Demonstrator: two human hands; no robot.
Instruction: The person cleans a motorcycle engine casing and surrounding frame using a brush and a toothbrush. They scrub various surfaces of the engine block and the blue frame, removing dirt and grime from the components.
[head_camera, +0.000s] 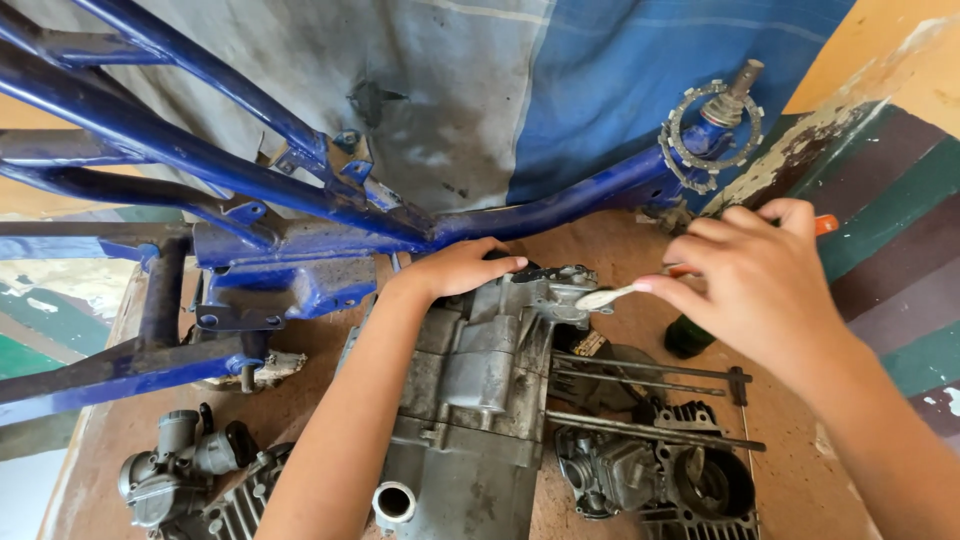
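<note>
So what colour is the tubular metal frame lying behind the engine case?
The tubular metal frame is glossy blue, chipped in places, seen in the head view.
</note>
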